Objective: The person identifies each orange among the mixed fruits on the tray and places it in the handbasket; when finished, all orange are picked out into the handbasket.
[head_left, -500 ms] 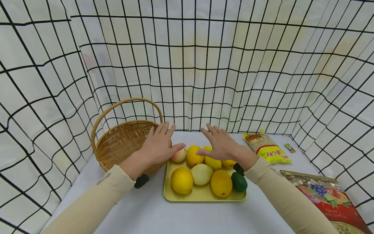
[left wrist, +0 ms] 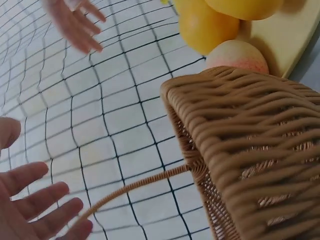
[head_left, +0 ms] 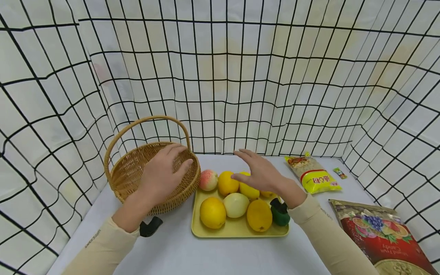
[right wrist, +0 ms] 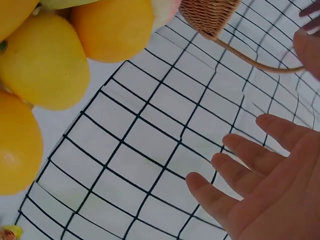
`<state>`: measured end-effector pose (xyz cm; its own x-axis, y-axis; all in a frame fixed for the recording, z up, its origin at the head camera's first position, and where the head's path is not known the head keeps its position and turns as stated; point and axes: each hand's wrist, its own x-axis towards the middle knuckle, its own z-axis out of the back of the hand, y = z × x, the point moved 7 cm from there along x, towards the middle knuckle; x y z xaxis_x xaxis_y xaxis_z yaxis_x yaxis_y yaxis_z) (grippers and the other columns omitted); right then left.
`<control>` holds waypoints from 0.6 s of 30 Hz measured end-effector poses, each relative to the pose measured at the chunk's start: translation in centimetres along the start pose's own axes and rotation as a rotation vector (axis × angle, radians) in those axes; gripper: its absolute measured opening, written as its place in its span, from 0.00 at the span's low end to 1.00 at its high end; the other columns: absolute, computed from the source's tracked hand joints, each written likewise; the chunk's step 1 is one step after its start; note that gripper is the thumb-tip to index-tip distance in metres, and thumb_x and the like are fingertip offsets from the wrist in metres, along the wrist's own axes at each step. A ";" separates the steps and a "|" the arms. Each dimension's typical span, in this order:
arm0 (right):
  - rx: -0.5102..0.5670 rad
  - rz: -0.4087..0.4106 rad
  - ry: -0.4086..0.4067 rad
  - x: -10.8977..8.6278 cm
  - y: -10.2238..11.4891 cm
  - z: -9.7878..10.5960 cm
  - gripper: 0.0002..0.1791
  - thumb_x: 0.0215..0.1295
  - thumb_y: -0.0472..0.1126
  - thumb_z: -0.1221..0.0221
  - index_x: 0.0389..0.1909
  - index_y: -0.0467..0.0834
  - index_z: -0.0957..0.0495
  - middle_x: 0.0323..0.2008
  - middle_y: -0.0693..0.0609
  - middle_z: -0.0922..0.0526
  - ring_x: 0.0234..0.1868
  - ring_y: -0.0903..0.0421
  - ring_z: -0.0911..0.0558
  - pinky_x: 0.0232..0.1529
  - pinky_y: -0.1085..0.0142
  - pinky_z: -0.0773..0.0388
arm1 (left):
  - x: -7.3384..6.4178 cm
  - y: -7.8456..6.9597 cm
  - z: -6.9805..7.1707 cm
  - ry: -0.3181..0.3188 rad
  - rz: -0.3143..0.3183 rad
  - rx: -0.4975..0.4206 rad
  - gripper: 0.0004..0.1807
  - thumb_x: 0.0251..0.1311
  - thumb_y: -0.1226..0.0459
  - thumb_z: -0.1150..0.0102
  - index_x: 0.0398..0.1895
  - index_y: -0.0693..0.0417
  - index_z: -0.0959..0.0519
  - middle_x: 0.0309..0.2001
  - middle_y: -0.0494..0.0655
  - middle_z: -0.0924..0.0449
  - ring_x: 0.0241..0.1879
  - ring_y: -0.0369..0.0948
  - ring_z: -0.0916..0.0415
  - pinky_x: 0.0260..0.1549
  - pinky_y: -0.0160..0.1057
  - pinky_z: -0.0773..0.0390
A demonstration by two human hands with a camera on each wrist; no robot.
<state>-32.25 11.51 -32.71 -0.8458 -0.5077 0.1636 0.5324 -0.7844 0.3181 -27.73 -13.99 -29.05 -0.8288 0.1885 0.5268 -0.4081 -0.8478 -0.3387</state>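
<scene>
Taking the tray as the clock's centre in the head view, a black net (head_left: 213, 80) spans 12 o'clock and both sides. The white table (head_left: 223, 259) bears everything else. The basket (head_left: 127, 179) stands at 10, handle raised, just beside the yellow tray (head_left: 237, 232). The red bag (head_left: 388, 235) lies between 3 and 4, the yellow bag (head_left: 319, 179) at 2.

The left hand (head_left: 161, 173) hangs at the basket, fingers loosely bent, thumb spread away, with hold of nothing; whether it touches the handle I cannot tell. The right hand (head_left: 262, 172) hovers above the tray's 1 o'clock edge, fingers relaxed and thumb apart, grasping nothing.

On the tray, a round fruit (head_left: 213, 212) sits between 8 and 9, an oval fruit (head_left: 259, 216) at 4, a pale fruit (head_left: 236, 205) mid-tray, and a peach (head_left: 208, 180) at 10. A small packet (head_left: 340, 173) lies between 2 and 3, just beyond the yellow bag.
</scene>
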 end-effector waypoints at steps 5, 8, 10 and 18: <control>0.123 -0.044 -0.111 -0.6 -1.6 0.6 0.31 0.68 0.57 0.42 0.68 0.50 0.32 0.67 0.51 0.30 0.67 0.47 0.31 0.63 0.47 0.34 | -1.9 1.2 3.9 -0.395 -0.072 -0.099 0.14 0.66 0.61 0.43 0.51 0.57 0.19 0.51 0.51 0.19 0.50 0.51 0.22 0.45 0.49 0.24; 0.197 -0.068 -0.163 -1.0 -3.1 0.5 0.27 0.69 0.53 0.41 0.65 0.48 0.28 0.64 0.50 0.27 0.65 0.47 0.29 0.61 0.48 0.32 | -3.3 2.2 6.1 -0.632 -0.094 -0.169 0.11 0.63 0.66 0.44 0.44 0.62 0.17 0.44 0.54 0.16 0.40 0.50 0.20 0.41 0.37 0.26; 0.231 -0.093 -0.195 -1.4 -4.2 0.4 0.26 0.69 0.52 0.41 0.64 0.48 0.27 0.63 0.50 0.25 0.63 0.46 0.27 0.59 0.48 0.30 | -4.3 3.0 7.3 -0.777 -0.083 -0.211 0.11 0.62 0.67 0.45 0.39 0.65 0.17 0.41 0.56 0.16 0.35 0.50 0.22 0.40 0.30 0.30; 0.380 -0.216 -0.241 -3.3 -8.7 -0.7 0.27 0.68 0.52 0.40 0.65 0.49 0.29 0.63 0.46 0.27 0.63 0.41 0.29 0.60 0.46 0.31 | -7.6 5.6 9.4 -1.160 0.072 -0.286 0.13 0.54 0.68 0.49 0.33 0.73 0.22 0.37 0.52 0.19 0.42 0.32 0.30 0.45 0.32 0.37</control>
<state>-34.04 19.76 -36.69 -0.9430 -0.2162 0.2530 0.3322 -0.6550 0.6787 -20.10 -24.87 -27.65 -0.0736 -0.5393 0.8389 -0.5671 -0.6693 -0.4801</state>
